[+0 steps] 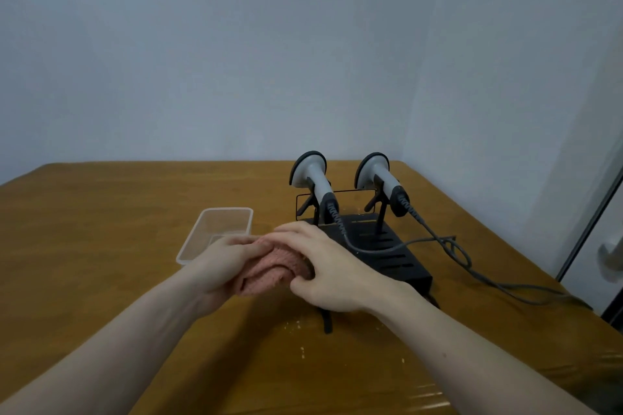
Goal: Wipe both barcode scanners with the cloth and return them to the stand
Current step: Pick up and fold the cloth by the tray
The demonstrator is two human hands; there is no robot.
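Both bare forearms reach in from the lower corners and meet just below the middle of the view, over the brown wooden table (pixel 135 205). The left hand (pixel 222 263) comes in from seven o'clock, palm turned inward, its fingers curled around the near left end of the bunched pink knitted cloth (pixel 273 268), thumb lying along the top. The right hand (pixel 323 266) comes in from five o'clock, back of the hand up, wrist bent slightly; its fingers drape over the top of the cloth toward eleven o'clock while the thumb tucks under the cloth's right end, so it too grips the cloth. The cloth is held between the two hands, just above the table. At one o'clock from the hands stands the black slotted metal stand (pixel 387 246), touching the table, partly hidden behind the right hand. Two grey-and-black handheld barcode scanners sit in its cradles, heads tilted up and away: the left scanner (pixel 312 178) and the right scanner (pixel 377 178), side by side and apart. Grey coiled cables (pixel 448 246) run from their handles, loop over the stand and trail off toward four o'clock. At eleven o'clock from the hands, just beside the left fingers, lies a clear rectangular plastic container (pixel 222 222).
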